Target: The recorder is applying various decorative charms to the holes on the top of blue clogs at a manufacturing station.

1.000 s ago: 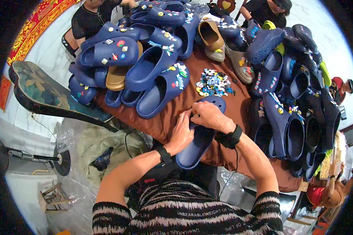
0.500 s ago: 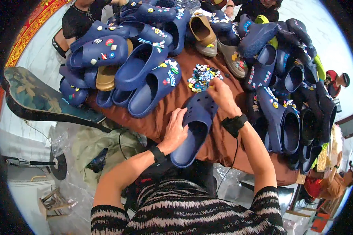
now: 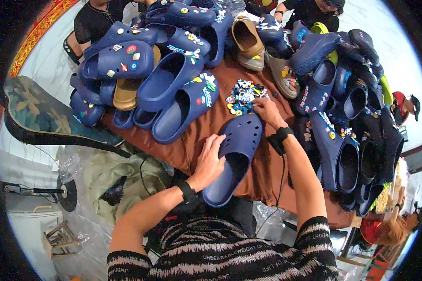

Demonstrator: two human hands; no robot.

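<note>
A navy blue clog [image 3: 241,136] with bare vent holes lies before me, toe pointing away and heel toward my body. My left hand [image 3: 208,159] grips its left side, thumb and fingers at the opening's edge. Just beyond the toe sits a small heap of colourful shoe charms [image 3: 243,96], white, black, yellow and blue. My right hand [image 3: 268,112] reaches to the heap's right edge, fingertips bent together among the charms; whatever lies between them is too small to make out.
Decorated navy clogs [image 3: 173,79] are piled at left, and more [image 3: 330,150] at right. Brown [image 3: 246,37] and grey clogs [image 3: 282,75] stand beyond the charms. A brown cloth [image 3: 187,150] covers the table. Other people [image 3: 96,23] sit across it; a camouflage-patterned chair [image 3: 37,110] stands at left.
My right hand has come down from above the clog's toe to the charm heap. My left hand stays on the clog, whose vent holes now show more fully.
</note>
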